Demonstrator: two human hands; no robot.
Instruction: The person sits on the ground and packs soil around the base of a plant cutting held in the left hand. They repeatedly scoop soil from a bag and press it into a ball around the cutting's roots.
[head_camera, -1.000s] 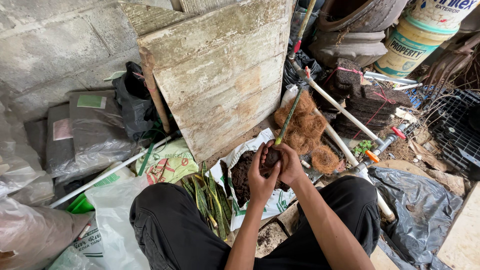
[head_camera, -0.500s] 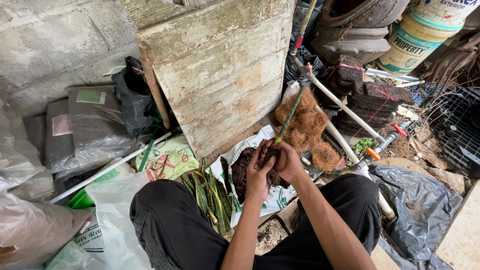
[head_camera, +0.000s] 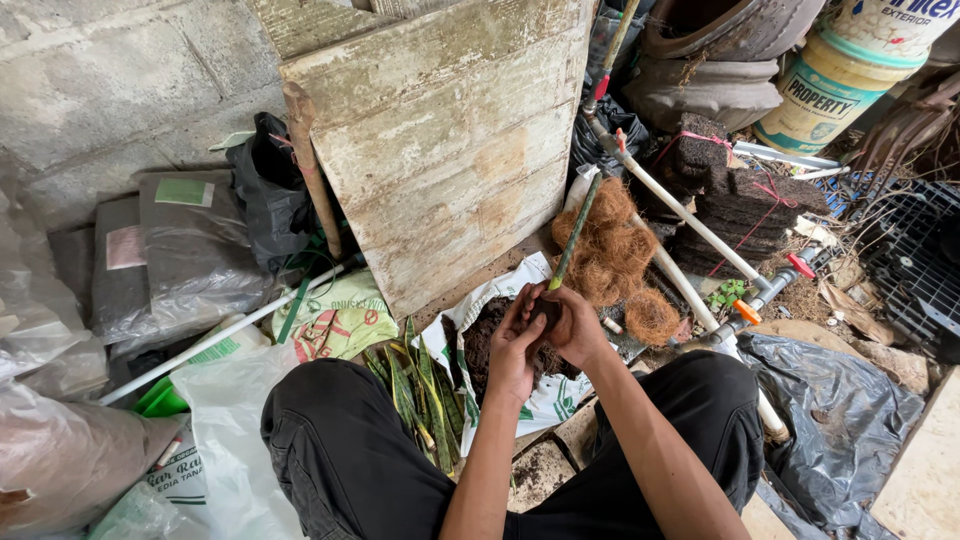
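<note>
- nearest: person's knees in black trousers, crouched on the ground.
- left hand and right hand pressed together, both cupped round the base of a long green leaf cutting; fingers curled tight on it, what's in the palms is hidden.
- cutting rises tilted up-right from the hands, tip ends in front of the wooden board.
- right under the hands: open white sack of dark soil, sack mouth rolled back.
- left of the sack: bunch of striped green leaf cuttings lying between the knees.
- further left: white plastic bags, thin white pipe lying diagonal, grey filled sacks by the block wall.
- just behind the hands, right: clumps of brown coconut fibre, touching a white pvc pipe with valve.
- behind: weathered wooden board leaning upright on the wall, stick beside it.
- far right: black fibre blocks, plastic bucket, wire cage, black plastic sheet.
</note>
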